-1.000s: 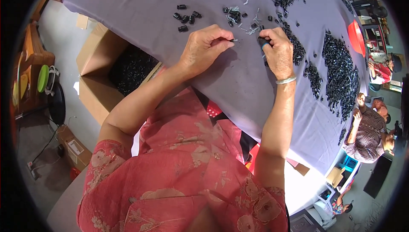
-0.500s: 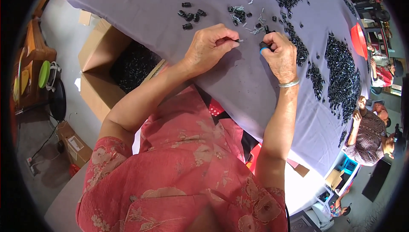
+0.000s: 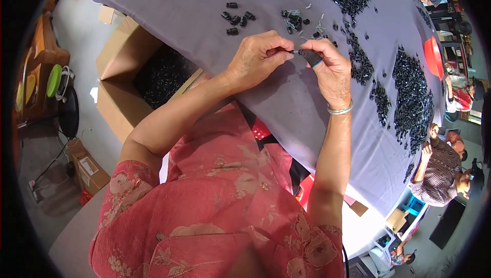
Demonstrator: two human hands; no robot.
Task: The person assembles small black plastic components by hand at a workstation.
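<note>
My left hand [image 3: 262, 57] is closed in a pinch over the cloth, its thumb and forefinger on a small dark piece with a pale tip [image 3: 295, 51]. Facing it, my right hand [image 3: 331, 73] is closed too, its fingertips meeting that tip. A black finger cover with a blue edge [image 3: 310, 57] sits on my right thumb and hides whatever lies between those fingers. Just beyond the hands lies a little group of black fittings [image 3: 292, 21] mixed with pale screw-like pieces [image 3: 320, 24]. Farther left are several loose black fittings [image 3: 235, 20].
Large heaps of small black parts [image 3: 411, 94] cover the right and far side of the grey tablecloth [image 3: 286, 109]. An open cardboard box [image 3: 113, 101] of black parts stands left of the table. A red basin [image 3: 432, 58] and other people [image 3: 441, 168] are at the right.
My right hand has moved left, bringing its fingertips against the piece in my left hand. The left hand has shifted only slightly. The view has tilted a little.
</note>
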